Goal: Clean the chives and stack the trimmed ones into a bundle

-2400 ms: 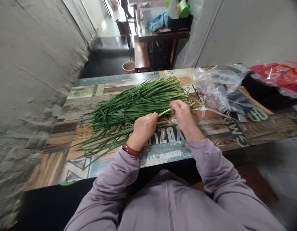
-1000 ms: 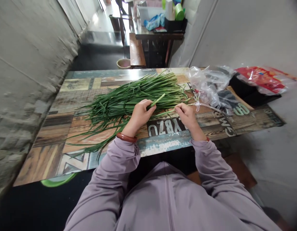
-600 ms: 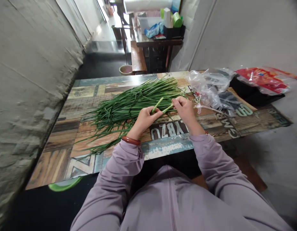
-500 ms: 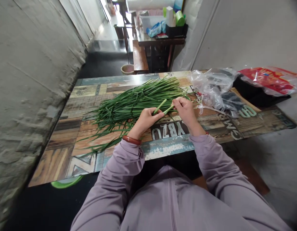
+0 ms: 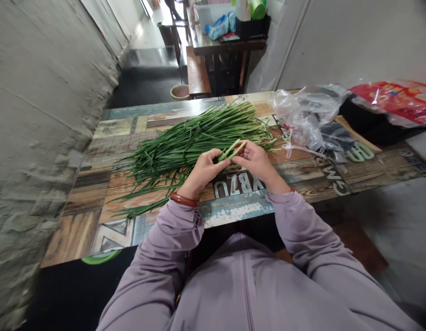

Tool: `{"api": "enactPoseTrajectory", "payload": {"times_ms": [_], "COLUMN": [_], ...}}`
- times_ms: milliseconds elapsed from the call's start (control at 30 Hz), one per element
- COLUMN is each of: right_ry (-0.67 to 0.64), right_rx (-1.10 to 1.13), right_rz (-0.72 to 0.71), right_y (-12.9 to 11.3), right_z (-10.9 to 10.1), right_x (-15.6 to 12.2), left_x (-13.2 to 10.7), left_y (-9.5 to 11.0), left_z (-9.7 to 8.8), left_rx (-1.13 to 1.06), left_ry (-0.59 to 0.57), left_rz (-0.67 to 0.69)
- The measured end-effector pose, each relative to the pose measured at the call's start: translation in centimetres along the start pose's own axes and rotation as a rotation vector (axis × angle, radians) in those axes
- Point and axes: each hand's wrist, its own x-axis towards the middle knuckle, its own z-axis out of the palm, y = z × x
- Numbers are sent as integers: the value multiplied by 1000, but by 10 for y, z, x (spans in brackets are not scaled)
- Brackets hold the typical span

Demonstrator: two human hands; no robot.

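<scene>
A few garlic chive stalks (image 5: 229, 150) are gripped in my left hand (image 5: 205, 171), their pale cut ends pointing up and right. My right hand (image 5: 257, 162) has its thumb and fingers closed around the pale ends of these stalks, close beside the left fingertips. Behind both hands a large heap of garlic chives (image 5: 188, 140) lies on the patterned tabletop (image 5: 78, 220), leafy tips to the left and white ends to the right. Some loose leaves (image 5: 144, 209) trail toward the front left. The left hand hides the leafy part of the held stalks.
Crumpled clear plastic bags (image 5: 304, 112) lie right of the heap, with green-handled scissors (image 5: 360, 151) beside them. A red plastic package (image 5: 392, 99) rests at the far right. Rough wall (image 5: 36, 115) borders the left; a bench (image 5: 198, 71) stands beyond the table.
My right hand has moved slightly left along the stalks, closer to my left hand. The two held stalk ends now lie nearer together. The camera view has tilted down a little.
</scene>
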Motion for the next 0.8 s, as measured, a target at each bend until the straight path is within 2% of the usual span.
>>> {"api": "enactPoseTrajectory", "payload": {"times_ms": [367,500,600,800], "right_ry": [71,144,207,232], "right_rx": [-111,-266,-382,-459], "right_rz": [-53,-107,-145,-157], "right_y": [8,6,2,2], "right_z": [6,10,12,18], "right_x": [2,-1,-3,-7], "left_x": [-2,-4,-4,-1], "left_y": [-3,-1,-1,-2], "left_z": [9,11,11,11], "left_rx": [-235,-298,-256,-5], "left_ry": [-169,-220,-188,-101], "left_rz": [-29,-77,-78,5]}}
